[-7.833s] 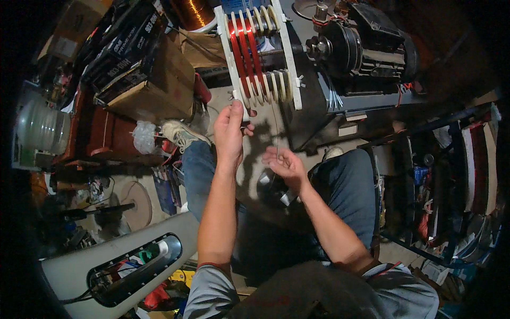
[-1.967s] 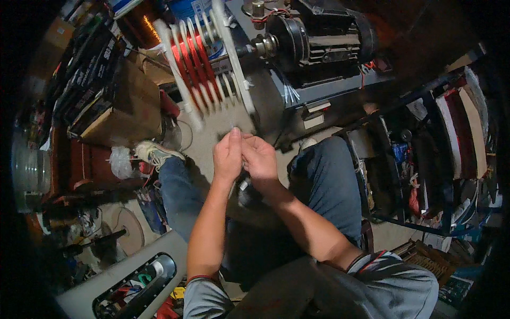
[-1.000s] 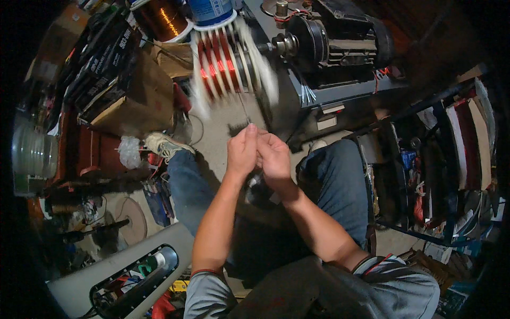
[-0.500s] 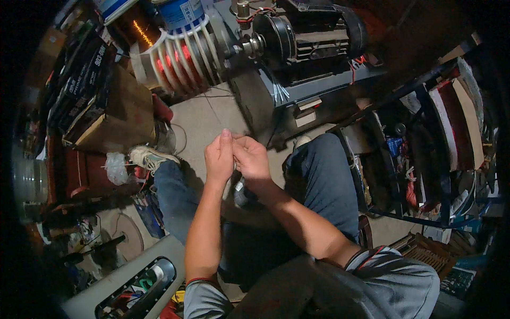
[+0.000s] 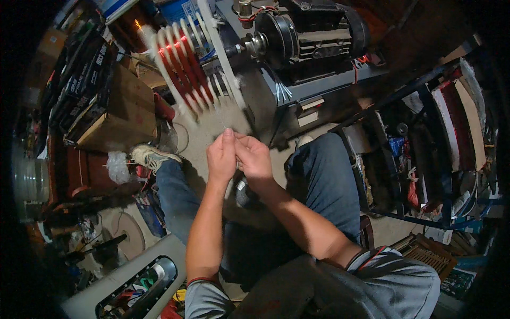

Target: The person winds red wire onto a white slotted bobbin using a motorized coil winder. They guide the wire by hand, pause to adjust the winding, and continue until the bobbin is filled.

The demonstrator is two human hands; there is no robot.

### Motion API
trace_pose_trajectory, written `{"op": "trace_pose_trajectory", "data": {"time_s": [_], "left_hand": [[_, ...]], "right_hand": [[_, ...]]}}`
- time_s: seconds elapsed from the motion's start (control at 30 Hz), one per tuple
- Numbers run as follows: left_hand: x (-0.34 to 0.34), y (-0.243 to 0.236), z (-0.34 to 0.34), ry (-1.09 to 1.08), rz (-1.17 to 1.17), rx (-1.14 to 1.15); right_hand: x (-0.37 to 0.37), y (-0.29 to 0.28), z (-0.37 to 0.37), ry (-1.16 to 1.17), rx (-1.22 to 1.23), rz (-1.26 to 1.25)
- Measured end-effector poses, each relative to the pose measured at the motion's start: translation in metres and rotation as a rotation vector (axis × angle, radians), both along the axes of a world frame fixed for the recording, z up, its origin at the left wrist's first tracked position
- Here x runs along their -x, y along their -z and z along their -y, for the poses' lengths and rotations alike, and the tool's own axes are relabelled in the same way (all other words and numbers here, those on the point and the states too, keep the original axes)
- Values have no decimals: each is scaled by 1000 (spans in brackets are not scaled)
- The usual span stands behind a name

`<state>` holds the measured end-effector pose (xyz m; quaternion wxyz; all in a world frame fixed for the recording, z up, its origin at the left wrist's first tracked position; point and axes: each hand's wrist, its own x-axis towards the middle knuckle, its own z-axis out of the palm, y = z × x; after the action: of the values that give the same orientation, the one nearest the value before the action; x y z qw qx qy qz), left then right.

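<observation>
My left hand (image 5: pixel 221 159) and my right hand (image 5: pixel 253 160) meet in front of me, above the floor between my knees. Both are closed, thumbs and fingertips pinched on a thin wire that is barely visible as it leaves them upward. Beyond them is a winding former (image 5: pixel 229 64) with several pale rods, blurred and tilted. Reddish copper wire (image 5: pixel 186 72) lies in bands across the rods. The former sits on the shaft of a black electric motor (image 5: pixel 321 42). What my fingertips enclose is mostly hidden.
The motor rests on a grey metal bench (image 5: pixel 313 87) with loose pale leads. Cardboard boxes (image 5: pixel 119 109) are stacked at the left. A dark rack (image 5: pixel 419 154) full of parts stands at the right. A grey case (image 5: pixel 135 287) with an open slot lies lower left.
The winding former has turned, its rods and copper bands now in a different position and blurred. My hands have stayed pinched at almost the same place.
</observation>
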<state>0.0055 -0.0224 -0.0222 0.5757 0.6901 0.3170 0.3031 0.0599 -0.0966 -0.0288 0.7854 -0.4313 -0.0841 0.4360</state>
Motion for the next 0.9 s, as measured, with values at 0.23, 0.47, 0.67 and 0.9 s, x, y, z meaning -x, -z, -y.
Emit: {"op": "trace_pose_trajectory", "data": {"time_s": [0.23,0.47,0.67,0.9], "left_hand": [[0,-4,1,0,-6,0],[0,0,1,22,-32,16],[0,-3,0,4,-30,-18],[1,-1,0,1,-51,-17]], "right_hand": [[1,-2,0,1,1,-4],[0,-2,0,7,39,2],[0,1,1,-4,46,-8],[0,-3,1,-10,5,-5]]}}
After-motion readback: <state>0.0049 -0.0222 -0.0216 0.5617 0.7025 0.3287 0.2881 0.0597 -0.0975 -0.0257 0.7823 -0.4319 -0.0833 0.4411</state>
